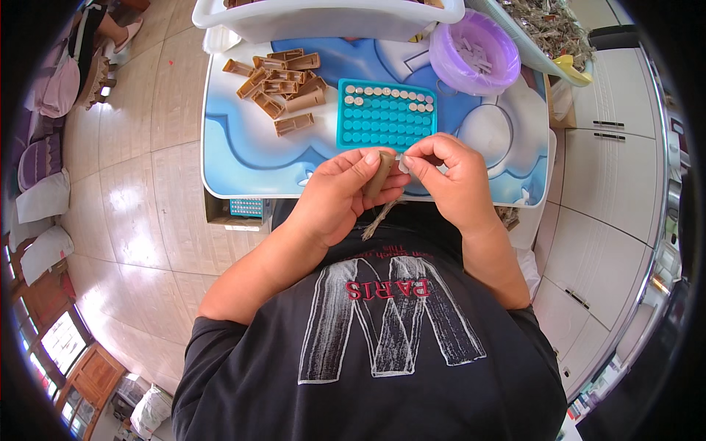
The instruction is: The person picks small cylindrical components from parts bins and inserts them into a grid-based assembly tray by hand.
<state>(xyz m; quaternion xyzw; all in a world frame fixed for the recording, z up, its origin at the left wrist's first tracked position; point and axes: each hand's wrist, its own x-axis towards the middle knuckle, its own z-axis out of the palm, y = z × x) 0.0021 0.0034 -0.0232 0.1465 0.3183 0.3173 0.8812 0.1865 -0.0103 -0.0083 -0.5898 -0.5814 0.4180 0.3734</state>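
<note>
My left hand (340, 182) is closed around a brown plastic casing (379, 176), held tilted just in front of the table's near edge. Thin tan strands (381, 219) hang below it. Close beside the casing, the fingertips of my right hand (457, 176) pinch a small white piece (402, 166), too small to make out fully. Beyond both hands lies a teal tray (387, 138) with rows of round pockets. Silvery button cells (386, 92) fill its far row and parts of the second. To its left, several similar brown casings (283, 82) are heaped, many with their hollow side showing.
On the blue-and-white table (243, 165), a purple basin (507, 62) holds small white strips. A white bin (323, 26) stands at the far edge. A container of tangled strands (540, 33) is at the far right. Below the table's left edge sits another teal tray (246, 208).
</note>
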